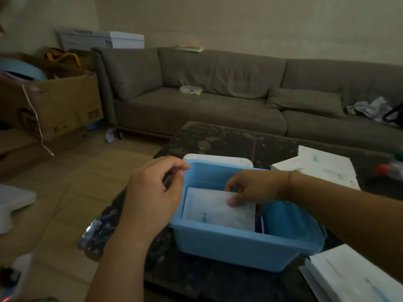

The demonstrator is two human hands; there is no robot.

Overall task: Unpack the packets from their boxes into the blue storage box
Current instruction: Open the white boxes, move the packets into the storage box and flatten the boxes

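Plainly mid-task: smooth blue plastic box [239,247], rectangular with rounded corners, set on dark mottled tabletop [229,138]. Right hand [253,188] reaching down into box, thumb and fingers pinching top edge of flat white packet [218,211] standing nearly upright against left inner wall. Left hand [152,192] at box's left rim, fingers curled; whether gripping rim or anything else, cannot tell. White lid [218,159] lying flat just behind box. Flat white cartons [322,166] on tabletop at right of box; more white stacked ones [353,277] at near right corner. Open room inside box right of packet. Matte grey fabric sofa [239,88] beyond tabletop; brown cardboard box [65,101] on floor at left.
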